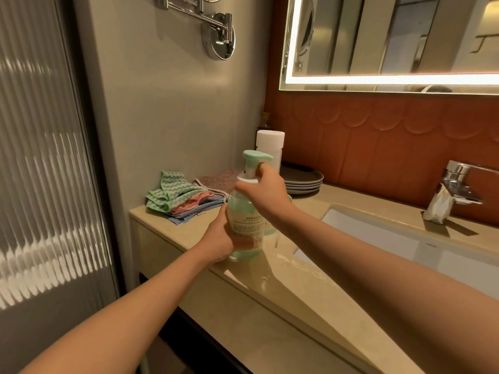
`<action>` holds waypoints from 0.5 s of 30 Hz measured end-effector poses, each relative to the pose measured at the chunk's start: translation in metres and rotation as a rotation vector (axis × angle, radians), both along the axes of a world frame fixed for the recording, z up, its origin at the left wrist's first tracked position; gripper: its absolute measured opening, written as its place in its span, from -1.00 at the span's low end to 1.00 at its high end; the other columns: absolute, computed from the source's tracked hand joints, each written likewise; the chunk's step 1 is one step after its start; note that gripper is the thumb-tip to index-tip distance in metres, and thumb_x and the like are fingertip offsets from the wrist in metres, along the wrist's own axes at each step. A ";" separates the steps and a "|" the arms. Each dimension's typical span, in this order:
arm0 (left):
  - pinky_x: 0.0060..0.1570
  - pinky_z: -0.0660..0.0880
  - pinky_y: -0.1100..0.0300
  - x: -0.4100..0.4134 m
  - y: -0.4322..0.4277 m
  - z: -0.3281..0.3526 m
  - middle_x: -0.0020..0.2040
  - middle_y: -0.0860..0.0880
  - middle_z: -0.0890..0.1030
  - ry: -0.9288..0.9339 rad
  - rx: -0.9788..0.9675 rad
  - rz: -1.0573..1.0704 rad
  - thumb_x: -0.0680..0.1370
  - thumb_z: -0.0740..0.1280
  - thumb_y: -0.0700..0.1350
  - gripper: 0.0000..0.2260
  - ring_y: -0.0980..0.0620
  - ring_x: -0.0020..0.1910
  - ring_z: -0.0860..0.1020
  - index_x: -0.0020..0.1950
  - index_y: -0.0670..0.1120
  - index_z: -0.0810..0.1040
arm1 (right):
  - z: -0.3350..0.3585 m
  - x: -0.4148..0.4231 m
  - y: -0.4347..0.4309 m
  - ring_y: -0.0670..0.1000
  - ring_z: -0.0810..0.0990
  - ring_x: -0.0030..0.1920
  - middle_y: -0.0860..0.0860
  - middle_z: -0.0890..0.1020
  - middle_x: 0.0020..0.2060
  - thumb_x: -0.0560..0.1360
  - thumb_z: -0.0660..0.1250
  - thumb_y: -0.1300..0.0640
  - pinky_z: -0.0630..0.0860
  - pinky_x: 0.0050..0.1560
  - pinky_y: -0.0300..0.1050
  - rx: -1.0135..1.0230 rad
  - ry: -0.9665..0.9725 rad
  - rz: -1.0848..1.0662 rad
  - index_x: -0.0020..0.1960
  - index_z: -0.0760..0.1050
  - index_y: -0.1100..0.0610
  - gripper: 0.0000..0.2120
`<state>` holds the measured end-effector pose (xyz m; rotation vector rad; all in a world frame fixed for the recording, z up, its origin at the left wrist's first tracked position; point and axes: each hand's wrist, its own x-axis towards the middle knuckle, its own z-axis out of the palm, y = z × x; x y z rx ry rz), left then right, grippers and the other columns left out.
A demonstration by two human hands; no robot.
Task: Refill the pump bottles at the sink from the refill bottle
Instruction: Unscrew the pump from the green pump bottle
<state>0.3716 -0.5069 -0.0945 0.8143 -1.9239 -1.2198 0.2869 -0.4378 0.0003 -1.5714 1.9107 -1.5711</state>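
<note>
Left hand (219, 238) around pump bottle (244, 215), right hand (266, 194) around its collar; cloths (175, 201), plates (305, 179) behind.

Print on the pump bottle (244, 214) is too small to read; the right forearm (324, 238) hides most of a second bottle (270, 230).

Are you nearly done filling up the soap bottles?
Probably not; nothing looks done yet. The left hand holds the pump bottle while the right hand grips its neck, pump top still on. Left to do: take it off and pour from the white-capped bottle behind, which stands closed.
</note>
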 end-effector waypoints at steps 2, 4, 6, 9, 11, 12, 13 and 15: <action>0.24 0.42 -0.09 0.000 0.000 0.000 0.20 0.03 0.54 -0.002 0.011 -0.007 0.11 0.61 -0.10 -0.10 0.02 0.20 0.49 0.37 0.05 0.27 | 0.000 0.001 0.001 0.06 0.53 0.02 0.10 0.54 0.01 0.43 0.34 0.19 0.47 -0.10 -0.15 0.000 -0.058 0.049 0.05 0.38 0.13 -0.77; 0.25 0.41 -0.06 0.001 -0.001 0.000 0.21 0.01 0.53 -0.008 0.013 0.001 0.17 0.61 -0.17 -0.13 0.00 0.22 0.48 0.38 0.03 0.27 | 0.000 0.001 -0.001 0.08 0.53 0.06 0.11 0.53 0.07 0.42 0.38 0.12 0.52 0.01 -0.06 -0.008 -0.063 0.025 0.10 0.39 0.13 -0.70; 0.27 0.41 -0.04 0.000 -0.001 0.001 0.22 0.00 0.53 -0.024 -0.007 0.015 0.16 0.62 -0.14 -0.11 0.00 0.23 0.48 0.40 0.00 0.25 | 0.000 0.001 -0.002 0.07 0.51 0.10 0.10 0.51 0.12 0.37 0.46 -0.02 0.52 0.10 0.02 -0.009 -0.028 -0.045 0.19 0.40 0.15 -0.52; 0.31 0.36 -0.03 -0.001 0.000 0.001 0.23 0.02 0.50 -0.037 0.008 0.025 0.19 0.61 -0.16 -0.09 0.01 0.24 0.45 0.43 0.00 0.20 | 0.001 -0.001 -0.001 0.06 0.52 0.08 0.08 0.52 0.10 0.34 0.48 -0.05 0.53 0.07 0.01 -0.021 0.029 -0.098 0.19 0.42 0.15 -0.47; 0.31 0.36 -0.07 0.000 -0.001 0.000 0.25 0.02 0.49 -0.026 0.013 0.019 0.21 0.60 -0.18 -0.12 0.01 0.26 0.44 0.41 0.06 0.21 | 0.002 -0.001 0.001 0.05 0.53 0.05 0.08 0.53 0.06 0.37 0.45 0.05 0.53 0.02 -0.03 -0.021 0.028 -0.079 0.13 0.43 0.13 -0.60; 0.29 0.38 -0.09 0.000 0.000 -0.001 0.25 0.02 0.50 -0.019 0.009 0.012 0.22 0.59 -0.19 -0.15 0.00 0.25 0.45 0.38 0.09 0.23 | 0.004 0.000 0.002 0.06 0.53 0.04 0.08 0.54 0.05 0.39 0.42 0.10 0.53 0.02 -0.04 -0.013 0.014 -0.051 0.10 0.41 0.12 -0.66; 0.28 0.39 -0.08 0.001 0.000 0.000 0.24 0.02 0.51 -0.013 0.001 0.006 0.21 0.59 -0.19 -0.17 0.00 0.24 0.46 0.35 0.10 0.24 | 0.005 0.001 0.004 0.06 0.53 0.04 0.07 0.53 0.02 0.41 0.38 0.15 0.51 0.02 -0.04 0.004 -0.006 -0.014 0.09 0.39 0.11 -0.71; 0.26 0.40 0.00 0.002 0.002 0.000 0.22 0.03 0.50 -0.007 -0.008 -0.004 0.22 0.59 -0.20 -0.18 0.02 0.22 0.46 0.34 0.08 0.24 | 0.008 0.002 0.005 0.05 0.50 0.04 0.07 0.50 0.01 0.45 0.32 0.19 0.46 -0.01 -0.07 0.048 -0.047 0.065 0.08 0.34 0.10 -0.75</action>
